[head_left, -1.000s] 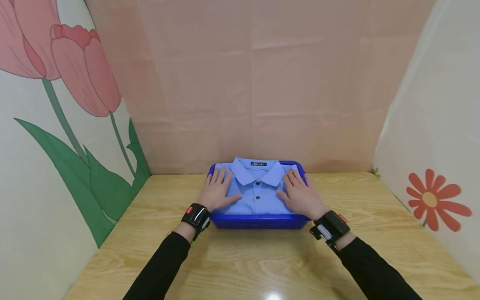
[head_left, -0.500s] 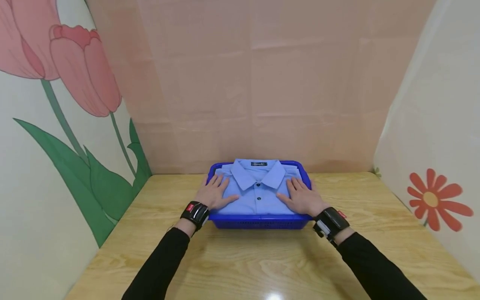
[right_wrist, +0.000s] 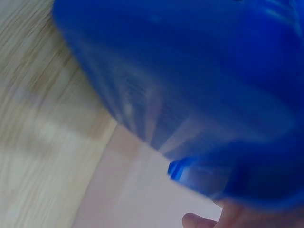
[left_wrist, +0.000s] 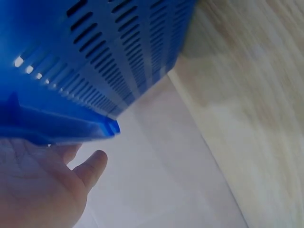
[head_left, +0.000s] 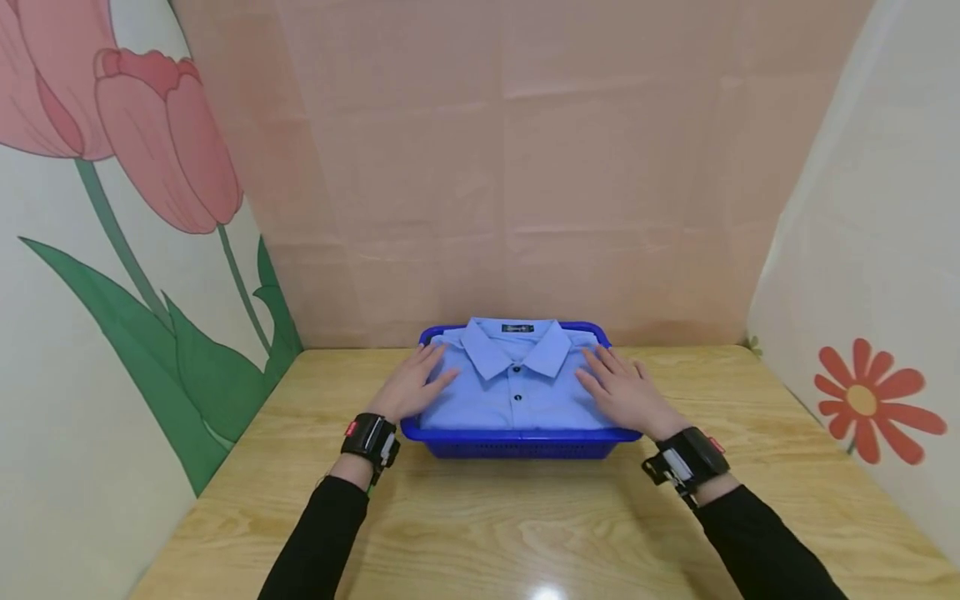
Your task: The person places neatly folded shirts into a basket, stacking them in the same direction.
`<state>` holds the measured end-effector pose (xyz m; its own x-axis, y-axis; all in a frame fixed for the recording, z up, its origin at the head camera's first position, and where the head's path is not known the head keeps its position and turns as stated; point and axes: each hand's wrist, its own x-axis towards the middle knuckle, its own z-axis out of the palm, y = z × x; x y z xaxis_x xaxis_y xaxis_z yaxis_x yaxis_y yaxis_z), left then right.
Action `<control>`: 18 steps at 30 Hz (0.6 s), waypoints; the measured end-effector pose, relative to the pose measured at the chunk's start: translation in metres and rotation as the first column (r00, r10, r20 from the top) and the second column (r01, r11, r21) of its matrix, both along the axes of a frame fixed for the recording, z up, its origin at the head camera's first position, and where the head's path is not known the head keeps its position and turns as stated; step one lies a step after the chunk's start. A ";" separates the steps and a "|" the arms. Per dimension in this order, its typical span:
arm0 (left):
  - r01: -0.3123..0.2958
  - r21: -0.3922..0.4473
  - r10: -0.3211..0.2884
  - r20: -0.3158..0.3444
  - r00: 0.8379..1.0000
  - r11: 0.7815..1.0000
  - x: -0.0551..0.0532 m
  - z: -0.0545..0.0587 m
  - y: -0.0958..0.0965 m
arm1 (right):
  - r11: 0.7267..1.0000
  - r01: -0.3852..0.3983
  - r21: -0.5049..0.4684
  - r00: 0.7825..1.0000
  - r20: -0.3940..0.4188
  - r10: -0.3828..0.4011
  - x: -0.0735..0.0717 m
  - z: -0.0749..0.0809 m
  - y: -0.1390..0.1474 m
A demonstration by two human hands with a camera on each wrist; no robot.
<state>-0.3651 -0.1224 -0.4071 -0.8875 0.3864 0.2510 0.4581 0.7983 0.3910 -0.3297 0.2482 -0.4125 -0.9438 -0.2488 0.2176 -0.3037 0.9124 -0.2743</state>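
Note:
A folded light-blue collared shirt [head_left: 517, 392] lies inside a blue plastic basket [head_left: 517, 444], its collar and dark label toward the back. Over the basket's left side is my left hand [head_left: 411, 385], fingers extended and slightly spread. Mirroring it, my right hand [head_left: 630, 392] is over the right side with its fingers spread near the shirt's edge. Whether the fingertips touch the cloth cannot be told. From the left wrist view, the slotted basket wall [left_wrist: 128, 42] and rim stand above the palm. The right wrist view is blurred and shows the basket's underside rim above part of the hand.
The basket stands on a wooden table [head_left: 510, 525] close to its back edge. A pinkish-brown cloth backdrop [head_left: 480, 167] hangs behind. Side panels carry painted tulips [head_left: 168, 142] on the left and a red flower [head_left: 873, 400] on the right.
Both hands have drawn apart, outward from the shirt's front toward the basket's side rims. The shirt and basket stay in about the same place.

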 end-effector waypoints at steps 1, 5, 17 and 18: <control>0.001 -0.002 -0.001 -0.002 1.000 1.000 0.000 -0.001 -0.002 | 1.000 0.002 -0.014 1.000 0.005 -0.002 0.001 -0.001 0.003; -0.013 0.027 0.013 0.005 1.000 1.000 0.003 -0.005 -0.010 | 0.999 0.023 -0.037 1.000 0.008 -0.023 0.004 -0.003 0.018; -0.067 0.098 0.076 -0.091 0.993 0.993 0.013 -0.014 -0.028 | 0.997 0.049 -0.062 0.999 -0.016 -0.050 0.013 -0.014 0.055; -0.068 0.103 0.079 -0.105 0.991 0.992 0.014 -0.015 -0.030 | 0.996 0.049 -0.069 0.998 -0.033 -0.052 0.013 -0.016 0.059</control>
